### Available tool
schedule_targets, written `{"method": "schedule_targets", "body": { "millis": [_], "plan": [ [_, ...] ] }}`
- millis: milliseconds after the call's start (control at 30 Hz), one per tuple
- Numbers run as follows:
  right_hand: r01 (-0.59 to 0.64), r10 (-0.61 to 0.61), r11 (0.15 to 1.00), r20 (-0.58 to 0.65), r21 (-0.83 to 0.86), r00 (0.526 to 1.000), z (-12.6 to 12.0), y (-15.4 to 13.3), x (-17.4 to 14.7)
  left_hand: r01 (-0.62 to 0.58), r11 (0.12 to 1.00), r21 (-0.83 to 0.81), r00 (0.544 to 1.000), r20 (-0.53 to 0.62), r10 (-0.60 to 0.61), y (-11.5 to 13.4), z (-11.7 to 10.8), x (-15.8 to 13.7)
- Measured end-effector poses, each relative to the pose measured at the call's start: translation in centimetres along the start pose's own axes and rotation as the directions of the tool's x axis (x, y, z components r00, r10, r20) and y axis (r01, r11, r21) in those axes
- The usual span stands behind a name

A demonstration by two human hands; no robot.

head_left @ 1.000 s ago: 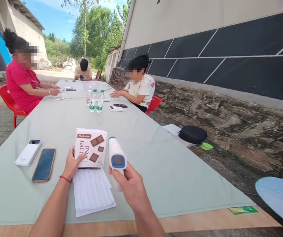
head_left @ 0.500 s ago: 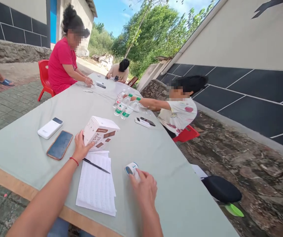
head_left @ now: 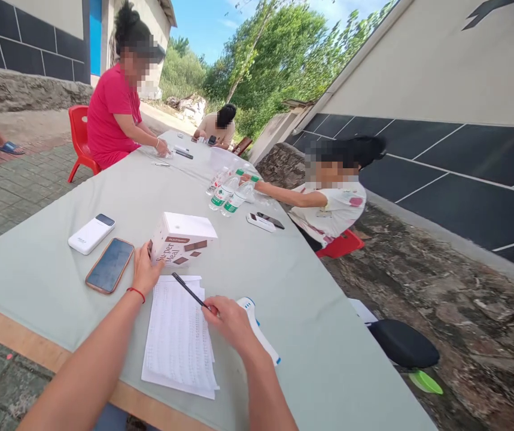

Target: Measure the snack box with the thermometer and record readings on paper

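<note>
My left hand grips the lower left corner of a white cardboard box printed with brown bars, which stands upright on the table. Between the fingertips of my right hand is one end of a black pen. The pen slants over a stack of paper sheets covered in rows of small marks. Just right of that hand lies a white and blue handheld thermometer, partly hidden by the hand.
Left of the box lie a smartphone and a white power bank. Several water bottles stand farther up the table. Beyond them, a white device lies beside a dark phone. Other people sit around the table.
My right hand has let go of the thermometer, moved left and picked up the pen from the sheets. The thermometer now lies flat. The box is turned slightly under my left hand.
</note>
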State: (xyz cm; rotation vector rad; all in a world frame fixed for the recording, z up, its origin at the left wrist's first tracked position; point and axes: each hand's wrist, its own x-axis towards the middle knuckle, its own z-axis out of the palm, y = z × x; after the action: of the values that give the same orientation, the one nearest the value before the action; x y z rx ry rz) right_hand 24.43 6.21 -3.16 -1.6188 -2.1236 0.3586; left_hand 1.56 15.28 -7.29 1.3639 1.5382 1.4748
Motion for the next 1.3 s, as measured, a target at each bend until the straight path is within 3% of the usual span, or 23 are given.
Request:
{"method": "schedule_targets", "body": {
  "millis": [100,167,267,367,500,667,767,867,1067,1300],
  "plan": [
    [-0.061,0.132,0.949,-0.215,0.31,0.968,-0.4,-0.2,0.9,0.01,0.999,0.042,1.0,0.004,-0.01,-0.1,0.0,0.0],
    [-0.069,0.264,0.845,-0.303,0.53,0.916,1.1,-1.2,2.0,0.019,0.997,0.078,1.0,0.013,-0.02,0.1,-0.2,-0.1],
    [-0.084,0.411,0.638,-0.246,0.765,0.878,4.9,-3.1,3.6,-0.012,0.982,0.19,0.999,0.051,0.002,1.0,-0.7,-0.5],
    [-0.122,0.447,0.569,-0.181,0.813,0.876,8.0,-4.3,4.5,-0.061,0.933,0.354,0.996,0.078,0.036,2.3,-1.2,-1.2],
    [-0.148,0.431,0.562,-0.136,0.814,0.892,8.9,-4.7,4.7,-0.052,0.831,0.554,0.992,0.127,-0.023,3.7,-1.5,-1.7],
    [-0.09,0.318,0.579,-0.123,0.81,0.94,8.0,-5.0,4.7,-0.075,0.768,0.636,0.982,0.18,-0.054,4.3,-1.7,-1.1],
    [-0.07,0.286,0.568,-0.117,0.82,0.951,7.9,-5.3,5.2,-0.079,0.753,0.653,0.979,0.193,-0.065,4.4,-1.8,-0.8],
    [-0.172,0.375,0.569,-0.068,0.804,0.924,8.3,-5.6,5.7,-0.09,0.742,0.664,0.976,0.206,-0.066,4.6,-1.9,-0.7],
    [-0.201,0.414,0.653,-0.122,0.73,0.902,9.0,-6.0,5.7,-0.075,0.766,0.638,0.971,0.222,-0.09,4.8,-2.0,-0.8],
    [-0.239,0.392,0.692,-0.078,0.681,0.917,8.1,-6.2,5.1,-0.079,0.78,0.621,0.97,0.228,-0.083,4.8,-2.1,-0.8]
  ]
}}
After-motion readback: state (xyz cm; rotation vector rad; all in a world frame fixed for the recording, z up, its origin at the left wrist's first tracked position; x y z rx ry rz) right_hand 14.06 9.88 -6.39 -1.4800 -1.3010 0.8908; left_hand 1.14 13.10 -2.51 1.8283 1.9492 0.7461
